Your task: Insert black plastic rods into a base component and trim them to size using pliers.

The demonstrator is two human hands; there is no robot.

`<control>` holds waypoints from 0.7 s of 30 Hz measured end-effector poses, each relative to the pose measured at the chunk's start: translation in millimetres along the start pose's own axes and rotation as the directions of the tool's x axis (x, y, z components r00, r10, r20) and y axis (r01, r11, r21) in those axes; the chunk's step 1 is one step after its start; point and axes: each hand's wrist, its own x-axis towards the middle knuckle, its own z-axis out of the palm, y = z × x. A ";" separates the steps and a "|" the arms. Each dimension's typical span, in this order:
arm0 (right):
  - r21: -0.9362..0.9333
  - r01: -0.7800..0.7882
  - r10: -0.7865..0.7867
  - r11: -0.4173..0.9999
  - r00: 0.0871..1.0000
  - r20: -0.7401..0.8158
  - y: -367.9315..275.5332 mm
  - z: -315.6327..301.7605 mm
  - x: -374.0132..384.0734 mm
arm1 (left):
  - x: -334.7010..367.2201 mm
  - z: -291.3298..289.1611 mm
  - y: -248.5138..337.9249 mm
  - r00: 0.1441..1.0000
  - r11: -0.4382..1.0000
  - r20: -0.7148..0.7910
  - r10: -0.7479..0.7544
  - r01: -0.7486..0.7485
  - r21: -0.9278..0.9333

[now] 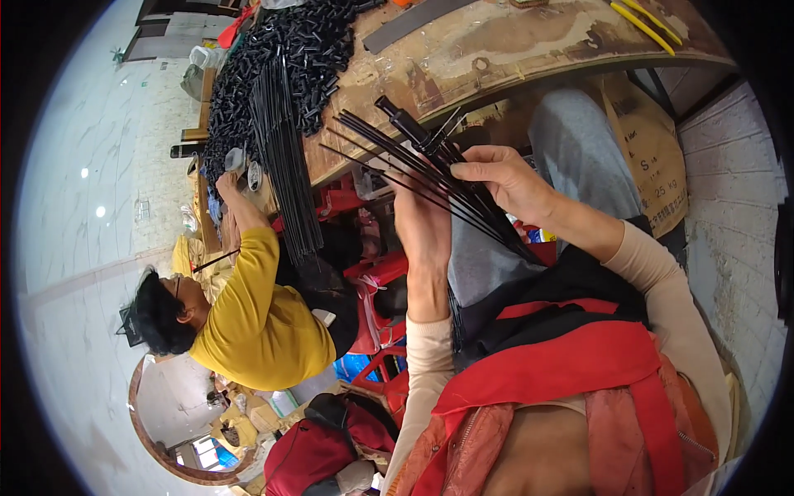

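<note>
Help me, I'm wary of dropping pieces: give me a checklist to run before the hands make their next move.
1. Right hand gripping: ok, thumb and fingers pinch in at the black rods.
2. Left hand gripping: cannot tell, its fingers are partly hidden by the rods.
3. Rod tips together: not ok, they fan apart at the upper left.
4. Black tubular piece firmly seated: cannot tell, its fit doesn't show.
5. Yellow-handled tool clear of the hands: ok, it lies apart on the table.
6. Co-worker's hand clear: ok, it's by the pile of black parts.
</note>
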 end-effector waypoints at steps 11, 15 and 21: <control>-0.170 0.250 -0.239 0.953 0.968 0.084 18.0 52.4 -21.2 | -39.1 19.4 48.5 0.961 0.873 0.095 0.261 -0.277 0.401; -0.047 0.173 -0.166 0.984 0.978 0.125 15.9 47.3 -20.2 | -46.5 20.8 47.4 0.945 0.845 0.139 0.296 -0.327 0.422; 0.002 0.063 -0.063 0.998 0.988 0.141 20.3 37.2 -14.4 | -48.3 20.5 49.8 0.947 0.821 0.184 0.263 -0.320 0.473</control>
